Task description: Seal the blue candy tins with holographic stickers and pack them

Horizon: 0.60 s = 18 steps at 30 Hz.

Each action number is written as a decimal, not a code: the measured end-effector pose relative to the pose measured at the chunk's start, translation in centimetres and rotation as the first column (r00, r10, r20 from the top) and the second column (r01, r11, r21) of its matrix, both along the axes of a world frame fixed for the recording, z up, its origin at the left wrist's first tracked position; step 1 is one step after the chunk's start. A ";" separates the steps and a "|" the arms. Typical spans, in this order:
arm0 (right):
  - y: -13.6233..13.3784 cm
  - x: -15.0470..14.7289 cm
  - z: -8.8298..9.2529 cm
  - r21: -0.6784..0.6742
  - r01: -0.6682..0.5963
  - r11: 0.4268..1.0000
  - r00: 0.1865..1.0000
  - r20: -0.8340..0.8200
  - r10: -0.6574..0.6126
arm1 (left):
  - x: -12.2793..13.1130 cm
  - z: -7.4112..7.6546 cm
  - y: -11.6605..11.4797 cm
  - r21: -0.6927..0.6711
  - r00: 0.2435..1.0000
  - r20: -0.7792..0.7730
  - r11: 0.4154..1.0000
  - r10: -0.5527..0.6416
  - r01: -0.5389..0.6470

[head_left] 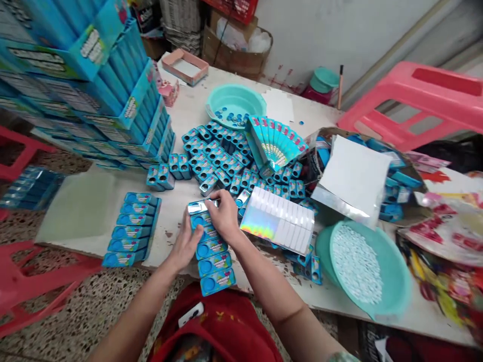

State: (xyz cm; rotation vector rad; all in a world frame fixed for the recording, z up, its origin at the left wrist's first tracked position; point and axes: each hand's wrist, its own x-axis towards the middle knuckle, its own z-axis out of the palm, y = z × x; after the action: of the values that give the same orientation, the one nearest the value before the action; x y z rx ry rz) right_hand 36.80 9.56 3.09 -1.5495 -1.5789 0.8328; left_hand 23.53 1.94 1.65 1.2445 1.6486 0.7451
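Note:
Close to my body, several small blue printed boxes with round recesses (pixel 211 265) stand in a row on the table edge. My left hand (pixel 183 244) grips the row's left side near its far end, thumb over the box tops. My right hand (pixel 223 213) is closed, fingers bent down, at the farthest box (pixel 198 206), whose top shines with a pale reflective strip. What lies under those fingertips is hidden. To the right rests a sheet of silvery holographic stickers (pixel 279 218). Another row of blue boxes (pixel 130 229) stands to the left.
Many small blue boxes (pixel 217 161) crowd the table's middle, beside a turquoise basin (pixel 211 103). Tall stacked display boxes (pixel 113 90) rise at left. A turquoise tub (pixel 396 281) of white pieces and a full carton (pixel 411 196) sit at right. Pink stools (pixel 400 100) flank the table.

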 end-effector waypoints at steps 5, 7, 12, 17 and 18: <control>-2.1 5.3 -0.1 0.024 0.065 0.998 0.984 -0.170 -0.060 | -0.7 2.4 0.4 0.157 0.952 -0.271 0.982 0.143 -0.103; -4.1 10.0 -0.4 0.078 0.233 0.969 0.971 -0.075 -0.228 | 0.3 5.1 1.9 0.275 0.928 -0.323 0.957 0.187 -0.097; -8.5 23.1 -3.0 0.176 0.600 0.780 0.726 0.291 -0.624 | 9.7 8.2 8.5 0.213 0.926 -0.271 0.922 -0.262 0.323; -9.0 28.7 -5.8 -0.134 0.678 0.723 0.727 0.274 -0.630 | 18.5 3.3 13.5 -0.373 0.718 -0.407 0.820 -0.565 0.435; -8.9 29.0 -6.1 -0.149 0.688 0.710 0.720 0.259 -0.643 | 19.2 2.3 13.8 -0.410 0.704 -0.430 0.817 -0.565 0.405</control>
State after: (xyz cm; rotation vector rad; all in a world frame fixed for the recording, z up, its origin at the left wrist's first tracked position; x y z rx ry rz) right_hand 65.76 0.64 -3.04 -2.2348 -0.9030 0.4653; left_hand 42.73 15.72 3.96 1.6740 1.6458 -0.2092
